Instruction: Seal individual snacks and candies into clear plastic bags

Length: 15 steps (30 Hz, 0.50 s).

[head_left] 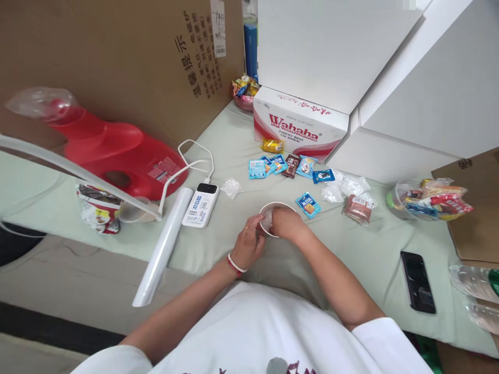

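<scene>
A round white bowl [277,204] stands at the table's near edge, in front of my body. My left hand [249,240], with a ring and a beaded bracelet, grips the bowl's left rim between thumb and fingers. Into the bowl reaches my right hand [287,224], its fingertips hidden by the hand itself. Something whitish and translucent shows inside beside those fingers; I cannot make out what it is. Just right of the bowl lies a blue snack packet [307,205]. Behind it are more small packets [268,166] and a brown cocoa packet [291,165].
Left are a white power bank [201,205] with its cable, a clear plastic roll [162,247] and a red plastic jug [113,148]. A Wahaba-style water carton [300,124] stands at the back. Right are crumpled plastic [354,184], a snack tub [407,205] and a phone [418,282].
</scene>
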Available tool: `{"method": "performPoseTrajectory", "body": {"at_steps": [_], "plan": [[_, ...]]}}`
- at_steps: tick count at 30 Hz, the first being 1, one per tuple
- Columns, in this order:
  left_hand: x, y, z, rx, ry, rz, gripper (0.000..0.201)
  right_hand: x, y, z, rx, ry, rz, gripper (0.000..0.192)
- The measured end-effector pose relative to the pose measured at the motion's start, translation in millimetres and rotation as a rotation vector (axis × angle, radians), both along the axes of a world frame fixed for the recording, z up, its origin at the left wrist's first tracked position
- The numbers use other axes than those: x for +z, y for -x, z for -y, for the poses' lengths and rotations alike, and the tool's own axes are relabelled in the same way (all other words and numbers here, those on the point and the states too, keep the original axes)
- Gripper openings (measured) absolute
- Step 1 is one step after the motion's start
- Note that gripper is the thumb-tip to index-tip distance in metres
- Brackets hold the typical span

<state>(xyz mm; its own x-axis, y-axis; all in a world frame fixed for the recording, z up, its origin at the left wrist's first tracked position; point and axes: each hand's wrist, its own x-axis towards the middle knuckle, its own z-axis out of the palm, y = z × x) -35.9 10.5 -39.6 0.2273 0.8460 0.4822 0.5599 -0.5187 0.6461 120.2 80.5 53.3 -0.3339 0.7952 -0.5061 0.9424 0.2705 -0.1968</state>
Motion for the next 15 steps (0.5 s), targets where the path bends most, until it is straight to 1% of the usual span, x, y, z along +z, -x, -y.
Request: {"method": "performPoseTrajectory", "body": {"at_steps": [2,3,6,8,9,11,13,15], "plan": [[-0.5,1.2,-0.6,0.023,0.015,0.014,0.06,-0.1,-4.5,6.8,-0.016,-0.018,-0.055,0.032],[-0.6,2.1,-0.5,0.031,0.014,0.02,0.059,0.1,-7.1,12.6,-0.021,-0.041,-0.116,0.031],[-0.8,5.9,0.2,0.032,-0.019,0.023,0.058,1.5,-18.4,38.2,-0.059,-0.17,-0.423,0.036],[-0.7,8.7,0.8,0.006,-0.044,-0.008,0.053,2.9,-32.8,54.9,-0.147,-0.306,-0.667,0.038],[-0.4,9.9,1.1,-0.019,-0.048,-0.035,0.048,3.6,-43.4,59.9,-0.23,-0.395,-0.769,0.04],[1.3,11.6,1.6,-0.077,-0.046,-0.088,0.036,4.9,-72.6,58.2,-0.474,-0.605,-0.892,0.05],[5.3,11.4,2.4,-0.119,-0.052,-0.112,0.03,6.0,-112.0,39.2,-0.771,-0.827,-0.895,0.063],[11.6,9.5,3.9,-0.14,-0.069,-0.107,0.029,8.0,-157.6,8.1,-1.018,-0.99,-0.821,0.066]]}}
